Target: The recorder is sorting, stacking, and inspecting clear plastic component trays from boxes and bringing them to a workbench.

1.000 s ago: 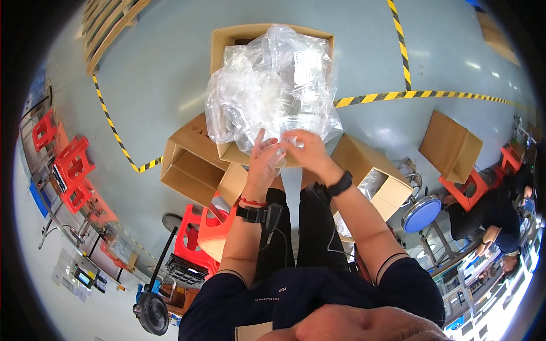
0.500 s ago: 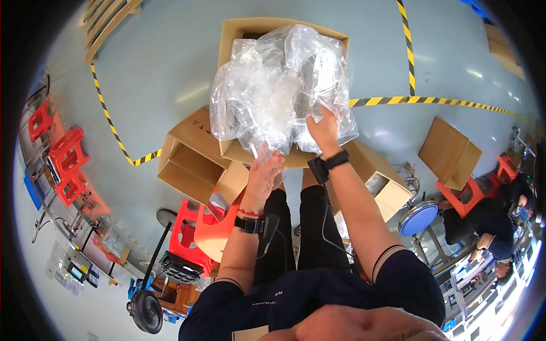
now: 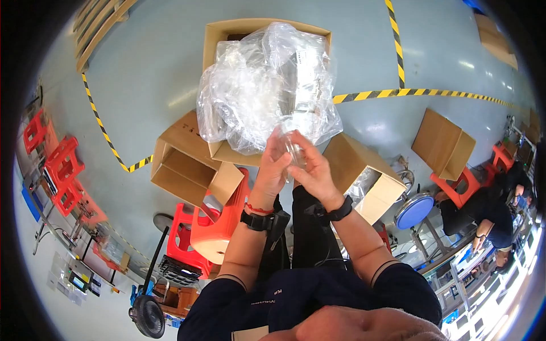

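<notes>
In front of my body, my left hand [image 3: 271, 171] and my right hand [image 3: 316, 175] come together on a small clear plastic piece [image 3: 293, 150]. Fingers of both hands are closed round it from either side; its exact kind is hard to make out. Just beyond them, a big clear plastic bag [image 3: 242, 94] bulges out of an open cardboard box [image 3: 212, 42] and hangs over its near edge. Inside the bag, on the right, are clear, shiny items [image 3: 309, 77] that the film partly hides.
An open cardboard box [image 3: 183, 165] lies left of my hands, and another box [image 3: 364, 170] with clear plastic inside is on the right. Red stools [image 3: 219, 227] and a blue round stool [image 3: 414, 211] flank me. A person [image 3: 489, 221] sits at far right.
My right hand has left the bag and drawn back toward me to meet my left hand. Both now hold the clear plastic piece that was in my left hand.
</notes>
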